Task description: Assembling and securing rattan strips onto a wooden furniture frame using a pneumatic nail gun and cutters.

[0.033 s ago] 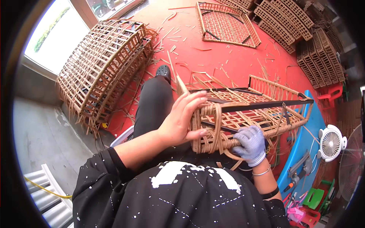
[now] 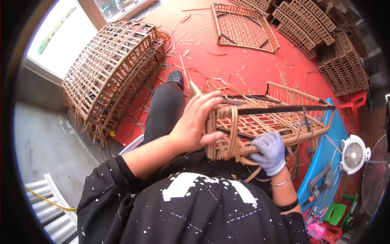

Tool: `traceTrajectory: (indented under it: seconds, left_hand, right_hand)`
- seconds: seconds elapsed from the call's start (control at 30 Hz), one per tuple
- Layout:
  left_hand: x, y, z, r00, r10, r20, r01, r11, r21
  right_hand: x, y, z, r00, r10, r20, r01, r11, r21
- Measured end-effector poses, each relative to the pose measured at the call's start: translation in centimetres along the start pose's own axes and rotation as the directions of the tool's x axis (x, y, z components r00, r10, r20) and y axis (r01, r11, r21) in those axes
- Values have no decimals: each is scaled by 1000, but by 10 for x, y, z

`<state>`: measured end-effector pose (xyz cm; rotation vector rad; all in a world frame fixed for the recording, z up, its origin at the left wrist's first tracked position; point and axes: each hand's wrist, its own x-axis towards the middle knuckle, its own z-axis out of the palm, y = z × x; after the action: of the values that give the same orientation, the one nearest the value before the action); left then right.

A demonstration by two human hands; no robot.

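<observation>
A half-woven rattan basket (image 2: 293, 140), with a dark frame bar along its upper edge, lies tilted across my lap. My left hand (image 2: 197, 120) is bare, its fingers stretched out and thumb apart, lying against the basket's near left corner. In a grey glove, my right hand (image 2: 268, 152) curls closed around the wrapped rim at the near side. Loose rattan strands (image 2: 248, 160) loop out beside the gloved fingers. What lies inside that grip is hidden. Several strands wrap vertically around the rim between my hands.
Stacked woven frames (image 2: 111, 73) stand at the left by the doorway. Another basket frame (image 2: 243, 28) lies on the red floor (image 2: 215, 65) among scattered offcuts. More frames (image 2: 341, 61) pile up far right. A blue table (image 2: 308, 183) bears tools (image 2: 321, 179) and a white fan (image 2: 354, 153).
The basket's near left corner has shifted slightly to the right and tilted a little. Both hands have moved very slightly with it.
</observation>
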<state>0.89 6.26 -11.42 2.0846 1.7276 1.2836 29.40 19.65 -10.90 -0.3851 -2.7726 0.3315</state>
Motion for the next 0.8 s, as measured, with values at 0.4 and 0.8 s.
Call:
traceTrajectory:
  seconds: [0.4,0.8]
  left_hand:
    - [20,-51,-85,936,-123,-329,215,942,257]
    - [-121,-217,-7,667,-742,-72,731,669,-135]
  right_hand:
    - [138,81,-46,968,-47,-245,11,989,-147]
    - [289,104,-15,992,126,-14,-127,989,-79]
